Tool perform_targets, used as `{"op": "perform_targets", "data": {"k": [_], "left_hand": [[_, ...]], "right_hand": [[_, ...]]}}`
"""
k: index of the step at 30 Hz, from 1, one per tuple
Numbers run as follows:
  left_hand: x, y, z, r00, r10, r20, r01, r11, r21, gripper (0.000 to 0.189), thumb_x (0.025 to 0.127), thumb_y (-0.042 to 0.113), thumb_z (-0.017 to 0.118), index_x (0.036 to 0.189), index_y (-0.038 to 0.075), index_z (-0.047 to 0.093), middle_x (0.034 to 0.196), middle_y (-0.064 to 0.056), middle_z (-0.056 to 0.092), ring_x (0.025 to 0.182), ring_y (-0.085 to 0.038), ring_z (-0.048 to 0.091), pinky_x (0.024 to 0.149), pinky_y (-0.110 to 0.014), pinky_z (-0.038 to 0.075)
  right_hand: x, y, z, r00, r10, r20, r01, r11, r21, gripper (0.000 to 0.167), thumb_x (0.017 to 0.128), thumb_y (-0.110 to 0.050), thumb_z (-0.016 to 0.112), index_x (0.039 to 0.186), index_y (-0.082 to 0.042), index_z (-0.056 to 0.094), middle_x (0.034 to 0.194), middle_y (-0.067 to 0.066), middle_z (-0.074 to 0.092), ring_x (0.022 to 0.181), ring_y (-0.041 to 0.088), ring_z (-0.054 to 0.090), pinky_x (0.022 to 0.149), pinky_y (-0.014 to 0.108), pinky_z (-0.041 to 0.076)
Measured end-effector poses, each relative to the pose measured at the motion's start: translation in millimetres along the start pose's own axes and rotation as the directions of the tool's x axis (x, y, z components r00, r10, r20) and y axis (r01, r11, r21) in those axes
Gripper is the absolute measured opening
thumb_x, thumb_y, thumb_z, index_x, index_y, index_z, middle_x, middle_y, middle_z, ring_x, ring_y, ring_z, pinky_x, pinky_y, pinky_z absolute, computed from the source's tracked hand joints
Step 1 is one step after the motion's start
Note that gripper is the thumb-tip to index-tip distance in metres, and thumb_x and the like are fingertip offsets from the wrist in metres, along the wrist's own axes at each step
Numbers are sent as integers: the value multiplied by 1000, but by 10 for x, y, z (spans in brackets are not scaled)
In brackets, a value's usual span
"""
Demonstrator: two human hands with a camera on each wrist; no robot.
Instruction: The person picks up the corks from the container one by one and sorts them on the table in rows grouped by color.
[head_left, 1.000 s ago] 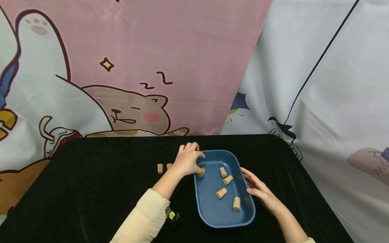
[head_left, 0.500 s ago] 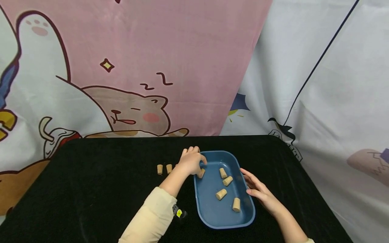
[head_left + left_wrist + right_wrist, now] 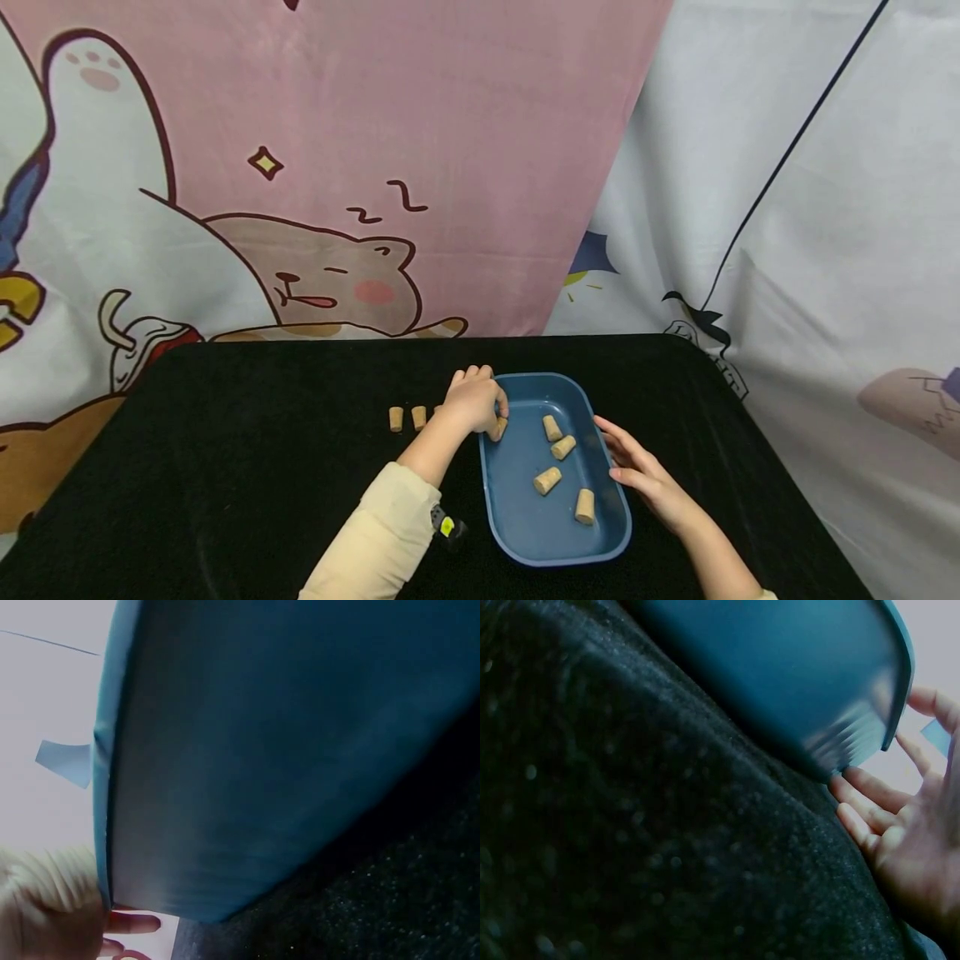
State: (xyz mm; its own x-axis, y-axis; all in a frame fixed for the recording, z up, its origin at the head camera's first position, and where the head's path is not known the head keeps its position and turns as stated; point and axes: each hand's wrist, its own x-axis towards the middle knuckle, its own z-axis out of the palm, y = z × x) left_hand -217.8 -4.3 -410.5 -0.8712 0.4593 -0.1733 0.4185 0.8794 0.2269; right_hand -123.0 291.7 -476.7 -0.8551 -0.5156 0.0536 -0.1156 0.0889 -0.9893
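Note:
A blue rectangular tray [image 3: 555,542] sits on the black cloth, with several tapered cork stoppers lying in it, such as one cork [image 3: 584,507] near its front. My left hand [image 3: 472,404] reaches over the tray's left rim. Its thumb and index finger pinch a cork stopper [image 3: 502,427] just inside that wall. In the left wrist view the tray wall hides the fingertips and the cork. My right hand [image 3: 645,475] rests against the tray's right side, thumb at the rim. In the right wrist view its fingers [image 3: 877,791] extend fairly straight, touching the tray's outer wall.
To the left of the tray, a cork [image 3: 396,419] and another cork [image 3: 418,417] stand on the black cloth [image 3: 247,467], with a third partly behind my left hand. A printed curtain [image 3: 480,167] hangs behind the table.
My left hand has moved slightly right and nearer, and its index finger has curled down toward the thumb at the cork. A third cork outside has come into view. The right hand stays put.

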Motion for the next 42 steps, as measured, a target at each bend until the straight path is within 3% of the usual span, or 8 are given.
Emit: {"op": "perform_targets", "data": {"k": [6,14,22,26,32,38,42], "left_hand": [[-11,-10,15,999,13,-29,-14,999,-30,21,67,35,88,76,31,69,103,4,46,98,-18,40,84,-34,32],[-49,-26,22,995,43,-88,-51,995,-89,20,67,38,86,77,31,70,121,-1,48,112,-21,39,92,-36,32],[-81,-77,43,980,86,-178,-112,984,-142,22,70,39,85,85,27,73,123,-3,48,113,-22,38,91,-37,31],[-109,-90,39,969,101,-226,-142,974,-175,23,70,37,85,86,26,73,122,-5,48,112,-22,39,90,-38,32],[-160,-105,21,937,117,-329,-202,950,-239,26,69,35,87,87,22,74,123,-9,49,110,-24,39,88,-39,31],[-223,-100,-23,918,112,-381,-231,931,-283,27,71,36,85,90,21,73,121,-6,50,111,-24,40,90,-42,30],[-275,-90,-29,910,102,-401,-243,916,-318,26,72,37,84,88,20,72,119,-3,53,110,-23,41,90,-42,30]], "right_hand": [[-5,-1,3,1000,9,0,-9,1000,2,62,97,-5,38,153,-9,11,148,38,14,125,19,46,94,39,42],[-16,-12,13,1000,21,-11,-21,1000,-3,62,97,-6,38,153,-9,11,148,37,13,127,30,43,95,39,42],[-12,-3,11,1000,5,-5,-5,1000,8,61,97,-5,37,153,-9,12,148,37,14,124,15,46,95,37,42],[-6,-6,10,1000,4,-11,-4,1000,0,61,97,-5,37,153,-10,12,148,37,15,124,16,46,95,37,42],[-1,-7,13,1000,12,-19,-12,1000,-10,62,97,-5,38,153,-10,13,148,36,16,126,19,45,95,37,42],[1,-8,9,999,19,-28,-20,1000,-19,61,97,-5,38,153,-10,13,148,36,16,128,32,42,95,38,42],[-2,-5,10,1000,18,-20,-18,1000,-13,61,97,-5,38,153,-10,13,148,37,15,127,24,44,95,37,42]]}}
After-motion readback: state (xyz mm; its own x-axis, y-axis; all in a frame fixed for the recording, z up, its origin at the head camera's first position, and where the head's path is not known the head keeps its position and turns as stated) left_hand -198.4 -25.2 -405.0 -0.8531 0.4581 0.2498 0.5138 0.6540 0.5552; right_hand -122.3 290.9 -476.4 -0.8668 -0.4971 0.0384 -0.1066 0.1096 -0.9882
